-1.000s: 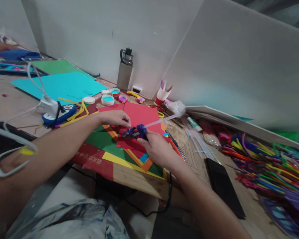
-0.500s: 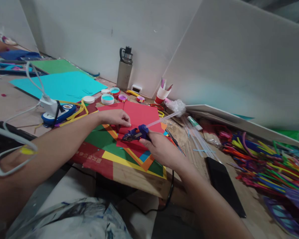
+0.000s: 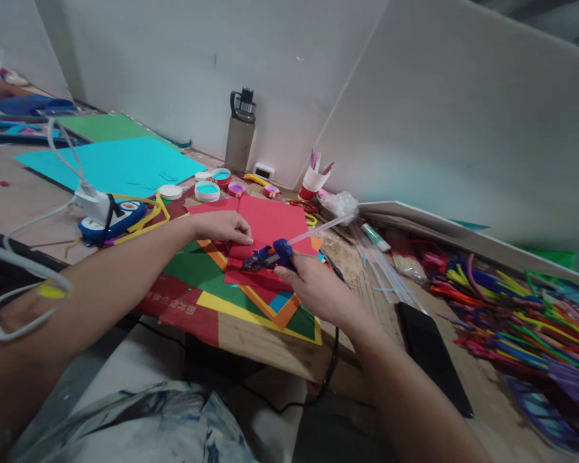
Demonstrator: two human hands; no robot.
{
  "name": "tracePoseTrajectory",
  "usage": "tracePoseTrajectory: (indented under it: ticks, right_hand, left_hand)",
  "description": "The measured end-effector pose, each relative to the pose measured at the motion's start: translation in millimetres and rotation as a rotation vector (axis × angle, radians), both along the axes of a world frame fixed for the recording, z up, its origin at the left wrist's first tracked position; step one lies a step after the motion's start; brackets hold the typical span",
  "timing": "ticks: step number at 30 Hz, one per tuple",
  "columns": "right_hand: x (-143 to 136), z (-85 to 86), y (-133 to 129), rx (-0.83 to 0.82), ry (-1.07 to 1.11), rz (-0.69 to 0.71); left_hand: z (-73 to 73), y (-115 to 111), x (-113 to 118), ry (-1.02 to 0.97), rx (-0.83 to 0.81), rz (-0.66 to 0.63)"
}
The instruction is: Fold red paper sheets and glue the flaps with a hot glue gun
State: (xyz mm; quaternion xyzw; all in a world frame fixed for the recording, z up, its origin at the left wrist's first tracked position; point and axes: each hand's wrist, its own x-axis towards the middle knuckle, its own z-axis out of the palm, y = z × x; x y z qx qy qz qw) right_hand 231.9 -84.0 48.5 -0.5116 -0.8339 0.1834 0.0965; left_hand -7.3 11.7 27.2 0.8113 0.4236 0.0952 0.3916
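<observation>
My right hand (image 3: pixel 311 283) is wrapped round a dark blue glue gun (image 3: pixel 273 254), whose nozzle points left, low over the red paper (image 3: pixel 275 222). A clear glue stick (image 3: pixel 318 230) sticks out from the back of the gun. My left hand (image 3: pixel 222 228) rests on the red paper, fingers curled and pressed together at a fold; whether they pinch its edge is hard to make out. Under the red paper lie green (image 3: pixel 193 269), orange and yellow sheets.
Small paint pots (image 3: pixel 207 191), a bottle (image 3: pixel 240 132) and a paper cup of pens (image 3: pixel 313 181) stand behind. A black phone (image 3: pixel 433 357) and colourful pipe cleaners (image 3: pixel 521 321) lie right. A power strip (image 3: pixel 112 222) and cyan sheet (image 3: pixel 120 164) are left.
My right hand and the glue gun have moved slightly to the right, the nozzle shifting along the red paper's lower part. My left hand has stayed in place.
</observation>
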Motion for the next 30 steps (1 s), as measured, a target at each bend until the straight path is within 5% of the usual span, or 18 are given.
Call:
tracePoseTrajectory:
  ticks: [9, 18, 26, 30]
  right_hand:
    - [32, 25.9, 0, -0.045, -0.077, -0.058]
    - [9, 9.9, 2, -0.036, 0.048, 0.057]
    - [33, 23.1, 2, 0.016, -0.137, -0.056]
    - [24, 19.5, 0, 0.041, -0.127, -0.032]
  left_hand:
    - [0.4, 0, 0, 0.026, -0.006, 0.035]
    - [2.6, -2, 2, 0.065, 0.032, 0.022]
    - [0.8, -1, 2, 0.031, 0.011, 0.026]
    - [0.4, 0, 2, 0.045, 0.032, 0.021]
